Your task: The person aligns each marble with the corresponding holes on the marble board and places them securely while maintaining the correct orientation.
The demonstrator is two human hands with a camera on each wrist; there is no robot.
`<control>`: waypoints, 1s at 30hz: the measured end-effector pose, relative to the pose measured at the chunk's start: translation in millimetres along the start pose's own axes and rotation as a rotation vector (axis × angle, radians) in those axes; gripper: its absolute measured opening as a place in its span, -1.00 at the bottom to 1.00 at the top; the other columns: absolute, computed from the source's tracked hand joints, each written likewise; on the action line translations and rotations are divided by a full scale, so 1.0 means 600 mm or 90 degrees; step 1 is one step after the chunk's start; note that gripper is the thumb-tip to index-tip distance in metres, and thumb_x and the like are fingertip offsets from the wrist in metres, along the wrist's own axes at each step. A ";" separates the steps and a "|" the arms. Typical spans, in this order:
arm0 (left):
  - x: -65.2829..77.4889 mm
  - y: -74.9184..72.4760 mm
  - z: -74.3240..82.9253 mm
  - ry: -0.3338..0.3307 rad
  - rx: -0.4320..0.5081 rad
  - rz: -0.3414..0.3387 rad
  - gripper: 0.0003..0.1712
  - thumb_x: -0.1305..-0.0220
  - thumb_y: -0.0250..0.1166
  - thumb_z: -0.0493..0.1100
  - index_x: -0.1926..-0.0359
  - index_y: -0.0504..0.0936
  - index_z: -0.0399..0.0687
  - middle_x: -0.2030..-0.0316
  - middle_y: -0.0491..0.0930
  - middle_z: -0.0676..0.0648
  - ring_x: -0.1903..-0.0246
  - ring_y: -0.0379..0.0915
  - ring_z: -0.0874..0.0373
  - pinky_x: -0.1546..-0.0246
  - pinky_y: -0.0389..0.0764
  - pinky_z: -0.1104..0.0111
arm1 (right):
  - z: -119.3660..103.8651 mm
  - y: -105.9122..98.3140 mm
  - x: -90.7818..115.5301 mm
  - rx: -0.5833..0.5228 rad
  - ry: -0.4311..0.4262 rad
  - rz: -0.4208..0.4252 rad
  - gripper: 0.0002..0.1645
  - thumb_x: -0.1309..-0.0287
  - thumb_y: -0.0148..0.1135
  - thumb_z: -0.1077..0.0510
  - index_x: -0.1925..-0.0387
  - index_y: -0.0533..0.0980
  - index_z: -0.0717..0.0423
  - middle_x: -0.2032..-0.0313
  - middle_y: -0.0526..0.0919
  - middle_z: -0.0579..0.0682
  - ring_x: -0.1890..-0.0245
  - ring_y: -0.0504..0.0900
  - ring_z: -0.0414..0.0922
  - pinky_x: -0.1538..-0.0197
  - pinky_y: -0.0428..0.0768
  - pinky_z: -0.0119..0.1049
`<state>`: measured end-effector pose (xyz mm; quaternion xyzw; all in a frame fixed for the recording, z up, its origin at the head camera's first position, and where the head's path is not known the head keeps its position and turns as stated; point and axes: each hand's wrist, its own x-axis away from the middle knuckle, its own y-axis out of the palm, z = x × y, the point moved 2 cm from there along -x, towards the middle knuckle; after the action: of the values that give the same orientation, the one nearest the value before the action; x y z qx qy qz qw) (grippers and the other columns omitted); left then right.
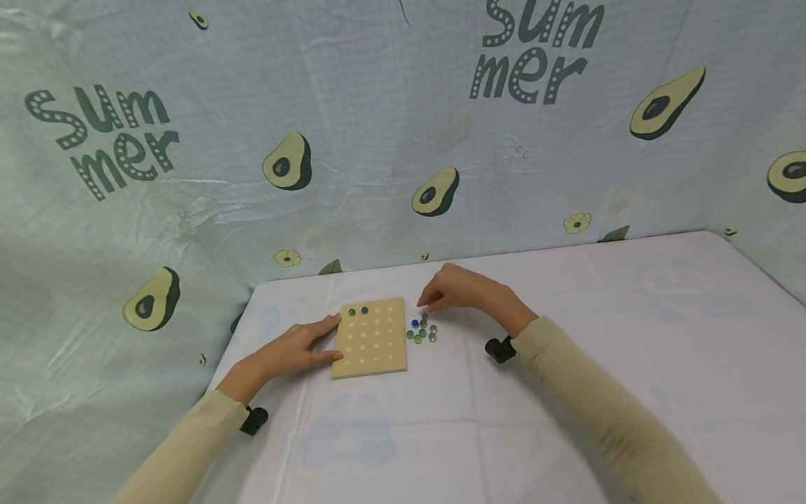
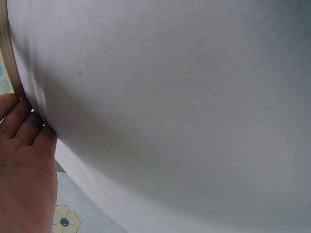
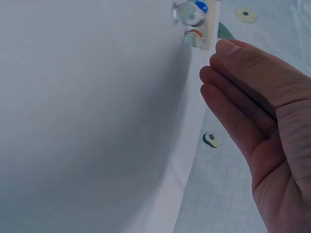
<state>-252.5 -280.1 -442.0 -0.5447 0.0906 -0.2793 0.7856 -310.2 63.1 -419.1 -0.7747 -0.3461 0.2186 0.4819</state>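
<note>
A square light wooden board (image 1: 371, 353) with rows of round hollows lies on the white-covered table. A green marble (image 1: 352, 312) and a dark blue marble (image 1: 364, 310) sit in its far left hollows. My left hand (image 1: 294, 350) rests at the board's left edge, thumb and fingers spread; the left wrist view shows its fingertips by the board's side (image 2: 8, 53). Several loose marbles, among them a blue marble (image 1: 415, 323) and clear marbles (image 3: 189, 13), lie right of the board. Just beyond them is my right hand (image 1: 462, 287), fingertips close together; no marble shows between them.
The white tablecloth (image 1: 567, 301) extends far to the right and toward me. Behind the table hangs a pale cloth (image 1: 365, 91) printed with avocados and lettering. A black wrist camera (image 1: 500, 349) sits under the right wrist, another black camera (image 1: 255, 421) under the left.
</note>
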 end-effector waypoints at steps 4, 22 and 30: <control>0.002 0.000 0.001 0.000 0.003 0.001 0.06 -0.32 0.30 0.33 -0.56 0.15 -0.22 -0.50 0.19 -0.27 -0.47 0.14 -0.23 -0.41 0.25 -0.13 | 0.001 0.005 0.001 0.021 -0.012 -0.026 -0.74 -0.24 0.42 0.23 0.03 0.77 0.04 0.10 0.80 -0.13 0.14 0.72 -0.31 0.07 0.65 -0.48; 0.002 0.002 -0.001 0.008 -0.001 -0.004 0.06 -0.32 0.28 0.35 -0.57 0.15 -0.19 -0.51 0.17 -0.26 -0.48 0.13 -0.20 -0.41 0.26 -0.10 | -0.006 0.021 -0.005 0.079 -0.079 -0.055 -0.77 -0.22 0.44 0.21 0.07 0.77 0.06 0.12 0.80 -0.11 0.08 0.74 -0.27 0.00 0.64 -0.47; 0.001 0.001 -0.002 0.007 0.000 -0.002 0.06 -0.33 0.28 0.35 -0.57 0.14 -0.19 -0.51 0.17 -0.28 -0.49 0.11 -0.21 -0.42 0.24 -0.10 | -0.003 0.014 0.000 0.101 -0.107 -0.021 -0.80 -0.23 0.44 0.21 0.10 0.77 0.05 0.14 0.81 -0.12 0.11 0.75 -0.28 0.01 0.65 -0.47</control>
<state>-252.4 -281.2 -442.7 -0.5435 0.0939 -0.2832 0.7846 -306.1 59.4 -426.0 -0.7073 -0.3796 0.3014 0.5146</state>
